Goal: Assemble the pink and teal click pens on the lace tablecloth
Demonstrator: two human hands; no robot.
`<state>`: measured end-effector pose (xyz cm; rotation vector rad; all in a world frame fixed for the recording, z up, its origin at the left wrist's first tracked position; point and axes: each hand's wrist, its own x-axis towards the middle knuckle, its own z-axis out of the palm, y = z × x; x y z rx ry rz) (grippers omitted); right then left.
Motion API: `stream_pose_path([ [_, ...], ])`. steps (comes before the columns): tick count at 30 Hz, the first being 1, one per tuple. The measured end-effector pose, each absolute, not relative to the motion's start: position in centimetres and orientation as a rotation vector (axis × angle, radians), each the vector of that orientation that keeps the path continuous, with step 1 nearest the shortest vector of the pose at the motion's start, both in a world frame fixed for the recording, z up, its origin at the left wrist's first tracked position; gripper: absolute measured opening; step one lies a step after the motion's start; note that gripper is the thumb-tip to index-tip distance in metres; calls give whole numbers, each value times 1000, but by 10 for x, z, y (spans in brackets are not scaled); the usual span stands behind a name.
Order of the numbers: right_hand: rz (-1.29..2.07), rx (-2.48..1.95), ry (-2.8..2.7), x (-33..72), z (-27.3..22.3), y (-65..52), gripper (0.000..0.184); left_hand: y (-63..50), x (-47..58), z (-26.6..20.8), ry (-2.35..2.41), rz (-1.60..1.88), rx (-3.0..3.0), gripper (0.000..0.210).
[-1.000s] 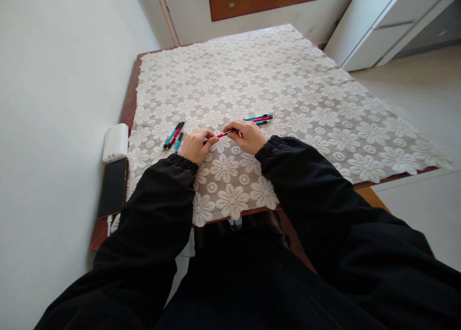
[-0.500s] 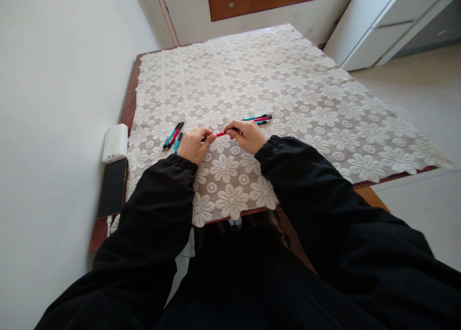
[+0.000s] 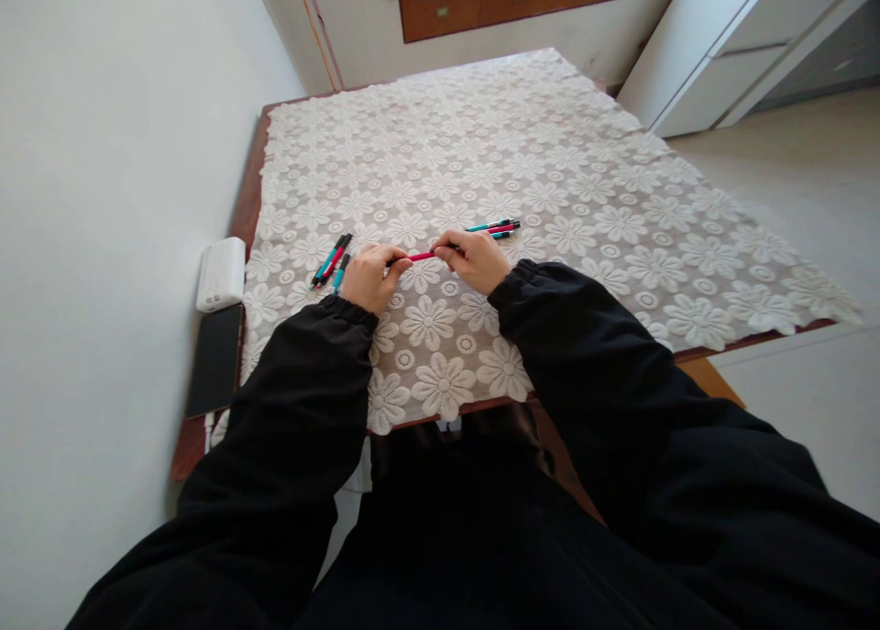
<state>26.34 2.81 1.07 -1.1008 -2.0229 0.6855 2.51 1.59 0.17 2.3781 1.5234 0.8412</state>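
Between my two hands a red pen with dark ends lies roughly level, just above or on the lace cloth. My left hand is closed, pinching the pen's left end between thumb and fingers. On its other end, my right hand is closed in a similar pinch, and the fingers cover that tip. Left of my left hand lie several teal and red pens, one of them partly hidden by the hand. Just beyond my right hand rests another small group of teal and red pens with black ends.
A white lace tablecloth covers the wooden table. Along the left wall are a white box-shaped device and a black phone with a white cable. Wooden drawers and a white cabinet stand beyond.
My right hand has shifted very slightly right, and a little more of the red barrel shows between the hands. My left hand keeps its hold; the other pens lie as before.
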Motion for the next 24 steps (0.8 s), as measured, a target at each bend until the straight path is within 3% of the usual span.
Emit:
stream_pose_path([
  [11, 597, -1017, -2092, 262, 11, 28, 26, 12, 28, 6, 1537, 798, 2345, 43],
  [16, 606, -1049, -2109, 263, 10, 27, 24, 11, 29, 8, 1540, 731, 2319, 32],
  [24, 591, -1116, -2081, 263, 8, 28, 26, 12, 28, 5, 1614, 922, 2217, 19],
])
